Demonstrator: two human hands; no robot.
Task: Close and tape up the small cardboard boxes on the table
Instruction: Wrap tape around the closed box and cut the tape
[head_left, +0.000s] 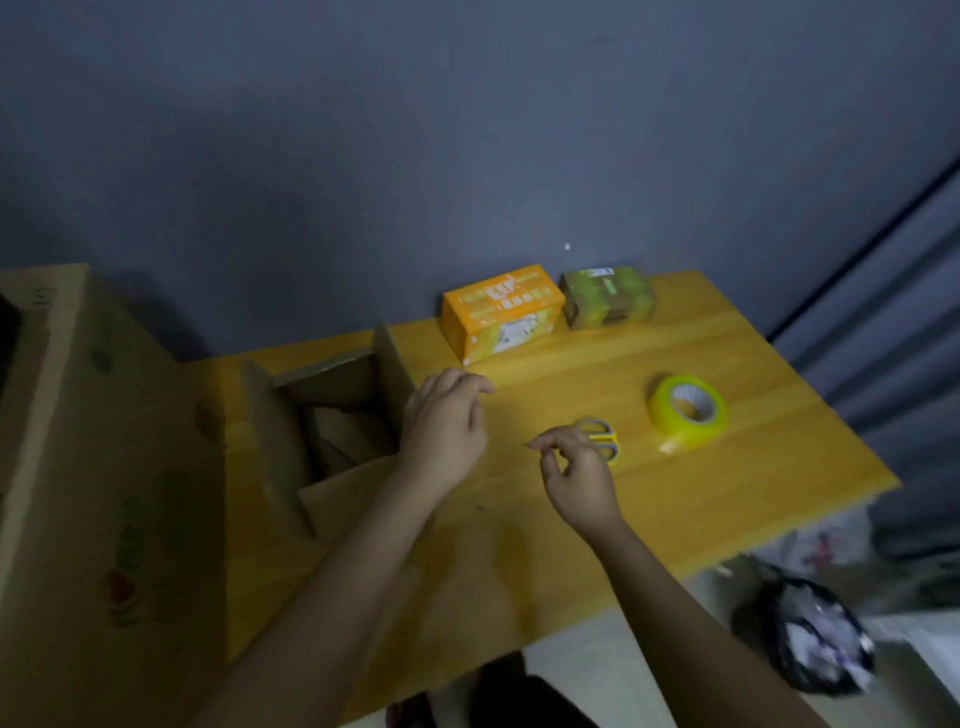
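Observation:
A small brown cardboard box (291, 441) stands open on the left of the yellow table (675, 509), its flaps up. My left hand (447, 426) hovers beside the box's right flap with loosely curled fingers and holds nothing. To its right, my right hand (576, 473) hangs just above the table with thumb and forefinger drawn together; I see nothing between them. Grey-and-yellow scissors (597, 430) lie partly hidden behind that hand. A roll of yellow-green tape (685, 410) lies flat further right, its loose end on the table.
An orange printed box (501, 312) and a green wrapped box (605, 296) sit closed at the table's back edge against the grey wall. A large cardboard carton (93, 467) stands at the left. A black rubbish bag (815, 634) lies on the floor at the right.

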